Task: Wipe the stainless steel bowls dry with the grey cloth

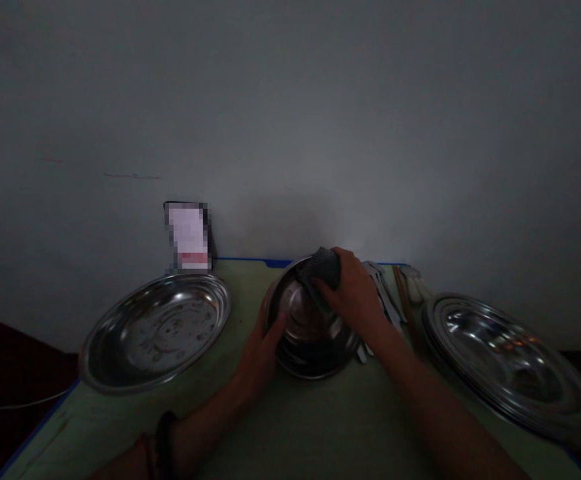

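A round stainless steel bowl (308,363) is at the middle of the table, tilted with its opening toward the far side and up. My left hand (260,350) grips its left rim, thumb on the inside and fingers outside. In my right hand (356,293) is a bunched dark grey cloth (322,272), pressed against the bowl's far inner wall near the rim. Part of the cloth is hidden behind my fingers. Just right of the bowl, partly covered by my right forearm, lie several pieces of metal cutlery (389,297).
A wide metal basin (93,363) with spots on its bottom stands at the left. Behind it a phone (188,230) leans on the wall (290,120). Chopsticks (401,287), spoons (413,285) and stacked metal plates (565,400) occupy the right of the pale green table (320,427).
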Motion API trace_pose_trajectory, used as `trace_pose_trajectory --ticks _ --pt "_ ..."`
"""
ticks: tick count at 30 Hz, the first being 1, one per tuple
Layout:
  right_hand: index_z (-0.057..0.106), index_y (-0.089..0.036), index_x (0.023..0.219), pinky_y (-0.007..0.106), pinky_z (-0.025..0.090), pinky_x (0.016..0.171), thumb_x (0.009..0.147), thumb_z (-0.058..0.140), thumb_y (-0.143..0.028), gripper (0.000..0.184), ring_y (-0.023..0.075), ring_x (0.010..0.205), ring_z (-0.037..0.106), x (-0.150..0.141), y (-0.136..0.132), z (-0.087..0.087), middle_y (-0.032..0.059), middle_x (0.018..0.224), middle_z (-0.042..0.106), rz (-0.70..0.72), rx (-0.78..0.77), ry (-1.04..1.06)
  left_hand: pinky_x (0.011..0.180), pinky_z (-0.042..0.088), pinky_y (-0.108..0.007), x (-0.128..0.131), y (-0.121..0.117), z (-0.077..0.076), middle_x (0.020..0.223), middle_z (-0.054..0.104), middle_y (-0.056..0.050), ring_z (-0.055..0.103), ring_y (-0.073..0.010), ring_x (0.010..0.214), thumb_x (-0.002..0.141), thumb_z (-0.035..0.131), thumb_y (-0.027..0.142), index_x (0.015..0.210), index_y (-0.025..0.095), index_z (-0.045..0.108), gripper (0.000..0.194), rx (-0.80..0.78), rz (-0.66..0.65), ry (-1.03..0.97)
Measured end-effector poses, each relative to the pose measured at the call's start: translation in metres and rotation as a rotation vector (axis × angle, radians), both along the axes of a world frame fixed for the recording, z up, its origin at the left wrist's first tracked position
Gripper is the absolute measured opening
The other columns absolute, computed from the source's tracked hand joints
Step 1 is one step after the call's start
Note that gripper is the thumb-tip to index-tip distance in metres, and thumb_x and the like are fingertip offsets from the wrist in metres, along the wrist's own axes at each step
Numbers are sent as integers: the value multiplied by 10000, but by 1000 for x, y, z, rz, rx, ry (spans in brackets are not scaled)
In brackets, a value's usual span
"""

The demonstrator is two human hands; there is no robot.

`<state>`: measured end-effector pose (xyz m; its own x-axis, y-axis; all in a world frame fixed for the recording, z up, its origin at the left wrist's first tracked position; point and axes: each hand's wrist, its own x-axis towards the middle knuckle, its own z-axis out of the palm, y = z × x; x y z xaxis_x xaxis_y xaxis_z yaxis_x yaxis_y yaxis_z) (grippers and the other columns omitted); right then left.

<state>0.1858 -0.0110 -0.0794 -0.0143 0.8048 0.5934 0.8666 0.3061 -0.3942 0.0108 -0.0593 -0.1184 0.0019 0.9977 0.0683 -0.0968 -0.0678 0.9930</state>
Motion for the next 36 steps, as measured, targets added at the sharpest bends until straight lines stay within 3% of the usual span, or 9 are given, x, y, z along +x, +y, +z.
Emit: trace_pose_trajectory --ticks 4,8,18,23,26,29,32,34,36 --pt "519 -180 1042 387 462 747 825 578 -372 296 282 898 624 5 2 -1 121 1000 650 -52 -70 -6 1149 269 -387 0 -2 5 1439 512 -40 399 -260 1364 844 580 464 1373 269 496 570 24 -1 31" --pt "534 -184 976 354 438 720 839 537 -325 196 263 859 629 9 5 -2 106 937 665 -17 -60 33 1147 272 -391 2 -4 4 1433 517 -37 407 -256 1358 848 580 463 1366 280 500 555 2 22 26" --pt "595 -193 954 278 374 605 849 523 -354 205 210 684 622 14 5 -2 61 769 686 -42 -125 47 1145 271 -382 -1 0 0 1412 536 -41 418 -254 1348 843 575 458 1352 255 511 552 26 47 9" --pt "631 -203 908 254 378 596 823 574 -336 169 184 663 623 21 0 16 23 730 688 61 -155 75 1127 306 -384 -1 -10 7 1407 541 -42 444 -258 1328 831 596 432 1372 265 484 577 4 47 8" --pt "658 -214 911 250 398 595 816 580 -325 166 174 662 629 27 -11 40 17 724 694 91 -79 129 1058 397 -365 -3 -19 34 1347 589 -46 516 -256 1259 785 660 384 1363 281 468 617 125 4 88" --pt "672 -222 918 250 421 599 811 574 -296 163 162 651 633 32 -24 68 10 716 695 120 35 156 862 510 -339 -10 -19 81 1129 689 -65 648 -246 1029 801 641 361 1207 266 549 427 268 -28 259" --pt "670 -223 903 251 434 604 809 568 -250 142 149 642 632 33 -33 93 -1 713 692 170 134 122 603 508 -295 -16 -9 131 826 721 -52 676 -227 714 822 595 386 1018 244 618 243 321 -152 517" --pt "663 -218 905 254 440 611 810 569 -230 134 146 648 634 32 -36 105 -3 725 693 192 182 101 614 495 -302 -16 -2 156 706 696 -37 638 -211 612 815 595 358 918 236 673 177 402 -140 706" --pt "654 -215 927 256 451 622 815 564 -219 143 147 673 643 31 -37 111 1 760 703 212 216 110 677 497 -313 -11 0 171 739 715 -44 645 -222 651 833 568 338 946 248 712 203 452 -146 793"
